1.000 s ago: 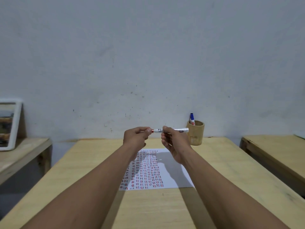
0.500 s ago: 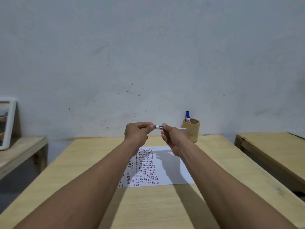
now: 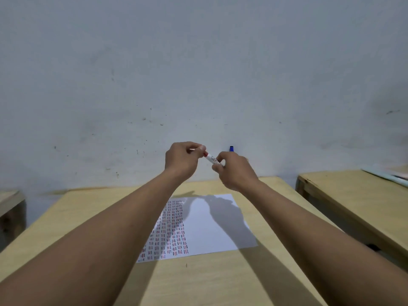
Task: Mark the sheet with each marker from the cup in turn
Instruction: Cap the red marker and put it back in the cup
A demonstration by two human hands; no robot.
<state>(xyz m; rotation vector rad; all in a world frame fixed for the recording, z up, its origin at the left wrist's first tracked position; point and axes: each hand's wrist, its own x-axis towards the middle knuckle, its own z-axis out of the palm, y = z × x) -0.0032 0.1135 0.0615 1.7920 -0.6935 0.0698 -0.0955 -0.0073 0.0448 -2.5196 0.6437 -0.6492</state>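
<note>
Both hands raised above the sheet (image 3: 198, 226). Left hand (image 3: 182, 159) pinches the red end of a white marker (image 3: 211, 159); right hand (image 3: 234, 171) grips its barrel. A blue marker (image 3: 231, 148) shows behind the right hand; sheet lies on the table (image 3: 88, 217).

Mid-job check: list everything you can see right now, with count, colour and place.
marker: one, white barrel with red end, held in the air between both hands
blue marker: one, blue tip showing behind the right hand; cup hidden
sheet: one, white, rows of red and dark strokes on its left part, mid-table
table: one, light wood, under the sheet
side tables: two, light wood, left and right edges
left hand: pinching the marker's red end
right hand: gripping the barrel
</note>
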